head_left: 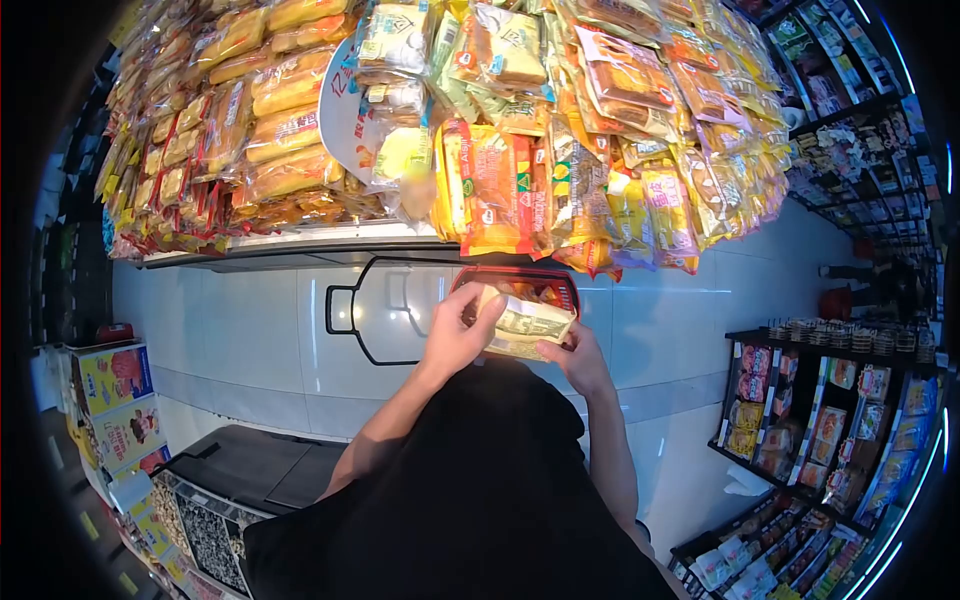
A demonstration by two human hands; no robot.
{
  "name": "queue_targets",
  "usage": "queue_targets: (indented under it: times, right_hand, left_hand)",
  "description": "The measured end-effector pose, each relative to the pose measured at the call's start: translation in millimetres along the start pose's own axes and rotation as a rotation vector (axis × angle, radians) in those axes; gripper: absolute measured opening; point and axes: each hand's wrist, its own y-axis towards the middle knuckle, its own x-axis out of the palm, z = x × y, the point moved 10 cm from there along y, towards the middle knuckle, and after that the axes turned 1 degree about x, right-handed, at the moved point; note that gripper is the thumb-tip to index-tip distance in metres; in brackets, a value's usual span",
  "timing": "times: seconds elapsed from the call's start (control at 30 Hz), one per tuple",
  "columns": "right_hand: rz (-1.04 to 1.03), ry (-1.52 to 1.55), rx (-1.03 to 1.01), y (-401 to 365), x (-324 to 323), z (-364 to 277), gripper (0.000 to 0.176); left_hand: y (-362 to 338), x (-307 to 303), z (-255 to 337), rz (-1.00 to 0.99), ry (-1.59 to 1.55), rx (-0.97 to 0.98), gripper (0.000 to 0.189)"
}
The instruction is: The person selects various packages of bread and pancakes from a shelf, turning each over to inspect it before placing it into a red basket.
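In front of my body, a yellow snack packet (528,322) with printed panels is held between my two hands. My left hand (460,335) pinches its left end with thumb and fingers. At the lower right corner, my right hand (578,360) grips it, thumb on the near side. Just beyond and below the packet is a red shopping basket (571,288), partly hidden by the packet and my left hand. Dark red and orange packets show inside it. The basket's black pull handle (341,309) stretches out to the left above the floor.
A display stand (320,245) heaped with wrapped breads and cakes (490,185) fills the far side. A white sign (350,120) stands among them. Shelves of packaged food (830,430) are at right. Behind me at left are a black bin (250,465) and yellow boxes (120,400).
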Motion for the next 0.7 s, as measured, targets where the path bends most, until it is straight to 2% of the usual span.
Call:
queue_targets:
  times: [0.03, 0.1, 0.17, 0.23, 0.3, 0.37, 0.4, 0.43, 0.5, 0.57, 0.6, 0.63, 0.7]
  right_hand:
    - [0.007, 0.106, -0.001, 8.9, -8.2, 20.7, 0.042]
    - [0.022, 0.218, 0.002, 24.6, -27.7, 64.9, 0.039]
    - [0.289, 0.159, 0.259, 29.5, -70.2, 136.1, 0.038]
    - [0.374, 0.222, 0.32, 34.5, -93.2, 184.4, 0.035]
    - [0.473, 0.504, 0.397, 41.8, -114.1, 251.3, 0.031]
    - [0.622, 0.452, 0.463, 41.0, -134.8, 299.2, 0.028]
    - [0.623, 0.406, 0.383, 45.1, -144.7, 317.1, 0.029]
    - [0.64, 0.429, 0.398, 44.6, -142.6, 322.3, 0.029]
    - [0.721, -0.514, 0.634, 44.6, -159.5, 303.8, 0.038]
    - [0.88, -0.592, 0.479, 50.4, -164.3, 310.7, 0.041]
    - [0.873, -0.674, 0.439, 54.8, -157.1, 298.7, 0.036]
    - [0.861, -0.665, 0.448, 59.4, -158.4, 306.0, 0.036]
    - [0.714, -0.754, 0.233, 86.4, -147.4, 311.3, 0.033]
  left_hand:
    - [-1.2, -3.1, -4.4, -0.008, 0.187, 0.016, 0.021]
    - [-5.1, -14.3, -23.0, 0.029, 0.177, 0.02, 0.021]
    - [-10.4, -29.7, -49.2, 0.017, 0.327, -0.027, 0.022]
    - [-13.9, -40.4, -68.4, -0.035, 0.345, -0.047, 0.024]
    - [-20.1, -46.8, -90.3, -0.136, 0.402, -0.144, 0.024]
    - [-30.1, -59.3, -126.9, -0.203, 0.472, -0.161, 0.026]
    - [-40.3, -73.1, -158.3, -0.22, 0.54, -0.263, 0.027]
    - [-52.9, -89.7, -191.2, -0.236, 0.612, -0.364, 0.029]
    - [-90.3, -134.6, -256.2, -0.181, 0.689, -0.421, 0.03]
    - [-166.6, -200.7, -345.3, -0.01, 0.45, -0.707, 0.03]
    - [-210.6, -225.7, -354.6, 0.154, 0.44, -0.926, 0.027]
    - [-258.8, -246.6, -365.4, 0.293, 0.41, -1.056, 0.024]
    - [-324.9, -264.5, -396.9, -0.408, 0.932, -1.154, 0.028]
